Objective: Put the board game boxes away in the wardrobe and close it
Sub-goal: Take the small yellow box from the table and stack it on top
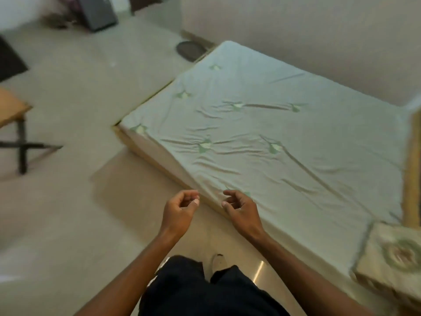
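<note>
No board game box and no wardrobe appear in this view. My left hand (pixel 180 209) and my right hand (pixel 241 209) hang side by side in front of me over the floor, at the near edge of a low bed (pixel 262 137). Both hands hold nothing, and their fingers are loosely curled with gaps between them. The bed carries a pale green sheet with a leaf pattern, and nothing lies on its middle. The picture is blurred.
A patterned pillow (pixel 391 258) lies at the bed's near right end. A wooden table with dark legs (pixel 13 124) stands at the left. A dark round object (pixel 190 50) sits on the floor beyond the bed, and a grey box (pixel 95 12) stands farther back.
</note>
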The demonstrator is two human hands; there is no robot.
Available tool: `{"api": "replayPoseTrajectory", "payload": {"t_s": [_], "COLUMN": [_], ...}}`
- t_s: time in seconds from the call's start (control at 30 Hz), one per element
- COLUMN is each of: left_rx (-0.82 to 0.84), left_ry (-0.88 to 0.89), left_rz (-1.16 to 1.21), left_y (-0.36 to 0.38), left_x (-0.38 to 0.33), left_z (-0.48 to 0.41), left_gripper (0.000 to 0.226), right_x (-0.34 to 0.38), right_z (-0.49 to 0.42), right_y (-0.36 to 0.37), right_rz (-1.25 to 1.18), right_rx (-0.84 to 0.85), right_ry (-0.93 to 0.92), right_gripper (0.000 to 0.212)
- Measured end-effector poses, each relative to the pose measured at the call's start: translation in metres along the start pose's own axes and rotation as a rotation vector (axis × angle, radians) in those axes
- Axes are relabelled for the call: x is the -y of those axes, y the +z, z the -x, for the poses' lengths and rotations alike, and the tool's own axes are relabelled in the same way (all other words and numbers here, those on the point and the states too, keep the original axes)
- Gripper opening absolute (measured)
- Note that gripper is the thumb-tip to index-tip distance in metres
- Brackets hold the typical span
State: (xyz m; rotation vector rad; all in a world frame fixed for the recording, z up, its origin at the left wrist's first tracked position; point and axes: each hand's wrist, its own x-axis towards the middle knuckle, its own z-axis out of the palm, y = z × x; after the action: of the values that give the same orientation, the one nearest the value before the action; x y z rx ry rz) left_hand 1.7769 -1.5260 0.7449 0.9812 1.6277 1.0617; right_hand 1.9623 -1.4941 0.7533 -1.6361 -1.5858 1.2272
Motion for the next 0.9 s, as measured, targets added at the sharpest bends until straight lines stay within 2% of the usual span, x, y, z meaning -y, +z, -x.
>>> {"api": "replayPoseTrajectory", "payload": {"t_s": [0.13, 0.3, 0.67, 0.9], "left_rx": [-0.274, -0.53, -0.775, -0.904], "left_ry": [-0.118, -0.168, -0.102, -0.13], "left_rz": [0.099, 0.185, 0.241, 0.243], "left_y": [-0.074, -0.169, -0.427, -0.573], "left_x": [0.022, 0.036, 0.02, 0.034], "left_z": [-0.033, -0.093, -0.235, -0.317], "left_gripper": [0.018, 0.016, 0.016, 0.016], "right_x": [0.052, 0.111, 0.3, 0.377], "right_z": [-0.073, -0.156, -0.294, -0.383], "right_y": [0.071, 0.169, 0.398, 0.546], "right_rz": [0.091, 0.195, 0.182, 0.157], "right_rx": [0.243, 0.438, 0.577, 0.716], "right_ry": [-0.114, -0.239, -0.38, -0.383], "right_gripper": [0.028, 0.027, 0.024, 0.025]}}
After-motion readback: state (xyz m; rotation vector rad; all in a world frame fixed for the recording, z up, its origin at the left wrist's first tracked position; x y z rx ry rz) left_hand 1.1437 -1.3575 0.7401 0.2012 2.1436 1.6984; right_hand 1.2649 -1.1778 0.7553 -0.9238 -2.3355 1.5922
